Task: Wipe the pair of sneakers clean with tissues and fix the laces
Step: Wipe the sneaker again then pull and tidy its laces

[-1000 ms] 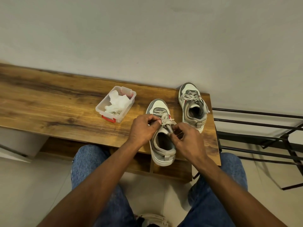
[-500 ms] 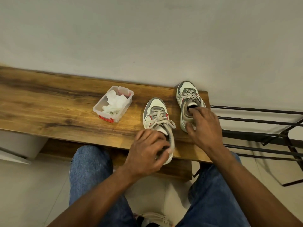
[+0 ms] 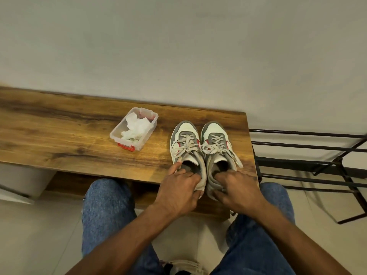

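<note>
Two white and grey sneakers with red accents stand side by side on the right end of the wooden bench (image 3: 59, 135), toes pointing to the wall. My left hand (image 3: 178, 191) grips the heel of the left sneaker (image 3: 185, 143), fingers inside its opening. The heel of the right sneaker (image 3: 215, 141) is held by my right hand (image 3: 236, 191), again with fingers inside the collar. Both shoes show tied laces. A clear plastic box (image 3: 137, 144) with a red clasp holds crumpled white tissues (image 3: 136, 127), left of the shoes.
A black metal rack (image 3: 309, 155) stands right of the bench, close to the right sneaker. A plain wall runs behind the bench. My knees in blue jeans sit below the bench's front edge, and another shoe (image 3: 184, 267) shows on the floor between them.
My hands left the left sneaker's laces. The right hand took the far sneaker and drew it back beside the left one; both hands now hold the heels, shoes together.
</note>
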